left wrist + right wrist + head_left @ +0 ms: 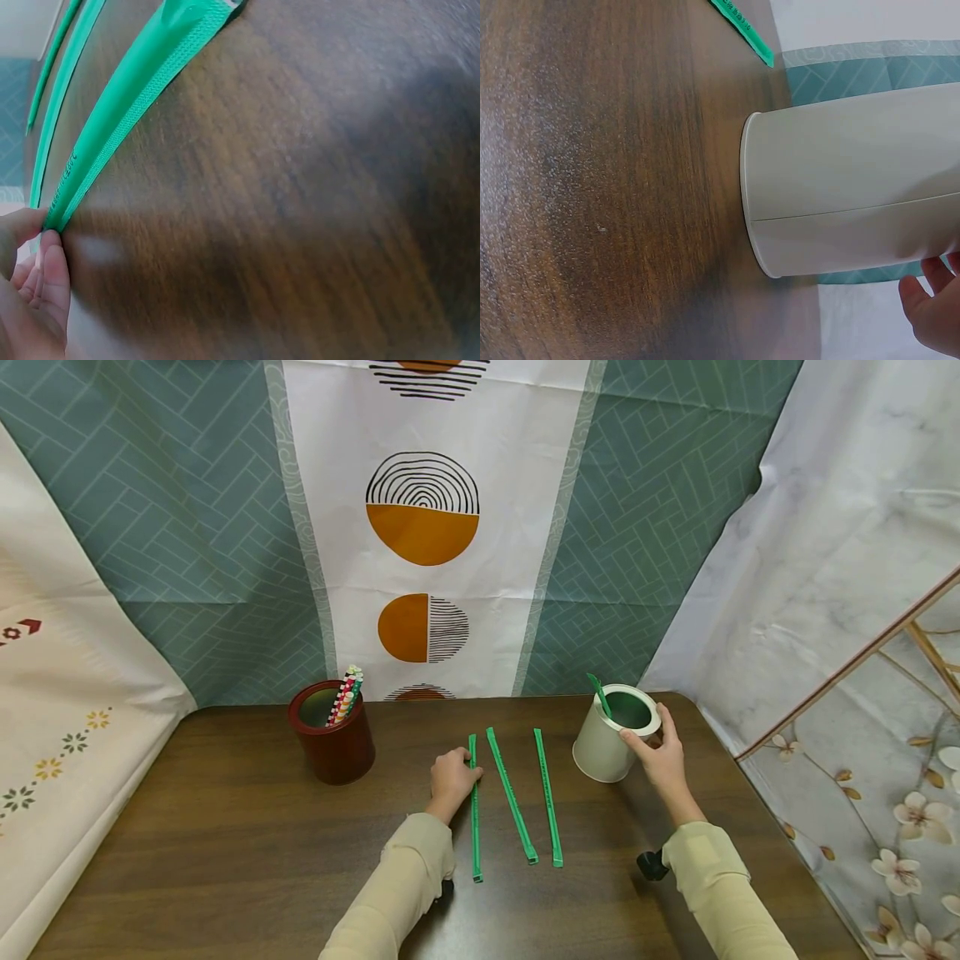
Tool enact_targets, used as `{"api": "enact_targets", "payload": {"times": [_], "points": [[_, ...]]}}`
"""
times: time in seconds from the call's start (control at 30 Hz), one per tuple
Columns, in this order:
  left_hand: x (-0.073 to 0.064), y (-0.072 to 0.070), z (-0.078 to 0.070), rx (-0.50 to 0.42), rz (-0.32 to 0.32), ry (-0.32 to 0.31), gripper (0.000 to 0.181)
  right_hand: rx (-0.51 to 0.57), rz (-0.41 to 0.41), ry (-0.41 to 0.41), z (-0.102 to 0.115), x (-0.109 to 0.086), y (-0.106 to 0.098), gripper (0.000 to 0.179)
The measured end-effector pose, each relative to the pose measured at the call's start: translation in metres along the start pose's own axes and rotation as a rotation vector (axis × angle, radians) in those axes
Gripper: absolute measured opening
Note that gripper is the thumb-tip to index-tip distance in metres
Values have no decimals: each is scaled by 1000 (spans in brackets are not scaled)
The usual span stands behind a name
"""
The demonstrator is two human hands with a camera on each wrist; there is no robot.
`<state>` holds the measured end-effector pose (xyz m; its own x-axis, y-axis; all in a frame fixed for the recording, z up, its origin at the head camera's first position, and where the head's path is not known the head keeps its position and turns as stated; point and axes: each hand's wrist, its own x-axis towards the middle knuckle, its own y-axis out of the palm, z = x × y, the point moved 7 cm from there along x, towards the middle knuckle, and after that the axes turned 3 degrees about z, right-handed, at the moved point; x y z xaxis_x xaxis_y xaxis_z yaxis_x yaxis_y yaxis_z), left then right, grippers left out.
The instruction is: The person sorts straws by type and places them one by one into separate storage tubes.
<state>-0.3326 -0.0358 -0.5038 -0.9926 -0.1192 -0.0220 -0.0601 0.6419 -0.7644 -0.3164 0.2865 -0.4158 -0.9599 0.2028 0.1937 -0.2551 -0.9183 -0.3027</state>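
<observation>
Three long, thin straws in green wrappers lie side by side on the table. My left hand (pixel 452 781) pinches the leftmost wrapped straw (pixel 475 835) near its far end, between thumb and finger (pixel 51 251). The middle wrapped straw (pixel 512 797) lies at a slant, and the right wrapped straw (pixel 548 797) is nearest the white canister (pixel 600 747). That canister stands upright with one green straw (pixel 598 693) leaning out over its rim. My right hand (pixel 663 764) holds the canister at the right side of its rim, the thumb at the front.
A dark red canister (pixel 337 756) stands at the back left with several patterned sticks (pixel 345 697) leaning in it. The brown wooden table (pixel 225 843) ends at a hanging green and white cloth (pixel 210 568). More cloth hangs at both sides.
</observation>
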Motion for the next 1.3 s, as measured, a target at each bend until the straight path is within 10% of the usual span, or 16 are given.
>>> {"api": "enact_targets", "payload": {"times": [0.8,1.3], "points": [[9,-16,-5,-103,-11,52,19,-23,-2,-11,-25,11,-3,76],[24,-30,-28,-416,50,38,26,-13,25,34,-24,9,-2,79]]}}
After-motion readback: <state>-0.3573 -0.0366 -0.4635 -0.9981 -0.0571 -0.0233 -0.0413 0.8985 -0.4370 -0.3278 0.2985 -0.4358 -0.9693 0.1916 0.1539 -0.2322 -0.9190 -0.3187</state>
